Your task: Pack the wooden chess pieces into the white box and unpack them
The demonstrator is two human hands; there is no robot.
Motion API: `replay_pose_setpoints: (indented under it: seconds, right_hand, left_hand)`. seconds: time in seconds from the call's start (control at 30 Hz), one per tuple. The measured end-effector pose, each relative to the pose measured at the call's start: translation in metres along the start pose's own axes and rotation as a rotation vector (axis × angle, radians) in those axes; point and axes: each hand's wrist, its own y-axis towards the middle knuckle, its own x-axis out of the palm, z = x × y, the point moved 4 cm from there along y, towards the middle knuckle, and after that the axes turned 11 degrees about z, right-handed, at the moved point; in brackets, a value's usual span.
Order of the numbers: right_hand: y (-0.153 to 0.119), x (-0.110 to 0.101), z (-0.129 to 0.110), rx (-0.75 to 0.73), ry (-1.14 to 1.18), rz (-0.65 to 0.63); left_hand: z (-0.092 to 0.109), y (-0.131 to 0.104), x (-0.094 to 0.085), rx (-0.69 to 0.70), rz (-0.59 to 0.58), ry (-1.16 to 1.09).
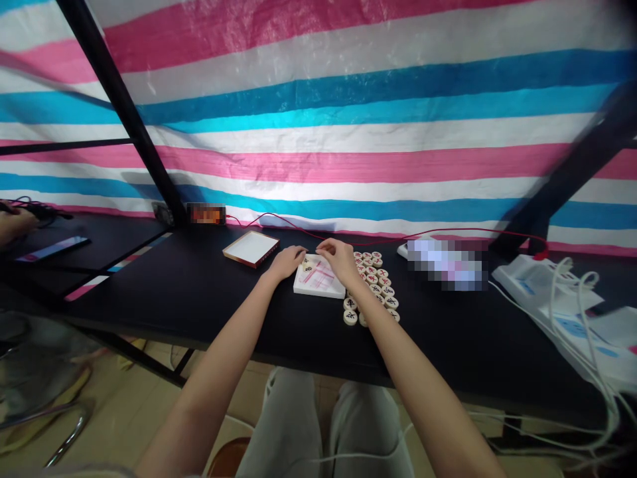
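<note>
A shallow white box [318, 282] lies on the black table, with pinkish-red streaks across its inside. Two or so xiangqi pieces [308, 267] sit in its far left corner. My left hand [288, 263] is at the box's left side, fingers bent together by that corner; whether they grip anything is hidden. Over the far right part of the box, my right hand [339, 260] has thumb and fingers pinched; anything between them is too small to make out. Rows of round xiangqi pieces [377, 289], marked red and black, lie right of the box, partly behind my right forearm.
An open box lid [253, 248] lies left of my hands. Farther right are a blurred-out device [445, 262] and a white power strip [572, 318] with cables. A red cable [448, 230] runs along the back. Another person's hand [14, 224] shows far left, near a phone [54, 248].
</note>
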Motion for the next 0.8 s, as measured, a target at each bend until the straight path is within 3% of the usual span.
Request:
replay_pose_setpoints:
  seconds: [0.2,0.27,0.63,0.8]
  right_hand:
    - [-0.015,0.013,-0.007,-0.141,-0.468,-0.261]
    - [-0.018,0.02,-0.01,-0.192,-0.566,-0.296]
    - [-0.018,0.028,-0.022,-0.328,-0.675,-0.254]
    - [-0.015,0.01,-0.028,-0.253,-0.524,-0.156]
  left_hand:
    - [-0.005,0.002,0.005,0.009,0.01,-0.024]
    - [-0.006,0.002,0.006,0.023,0.019,-0.036]
    - [-0.003,0.001,0.003,0.023,0.012,-0.041]
    - [-0.002,0.0,0.002,0.024,0.019,-0.022]
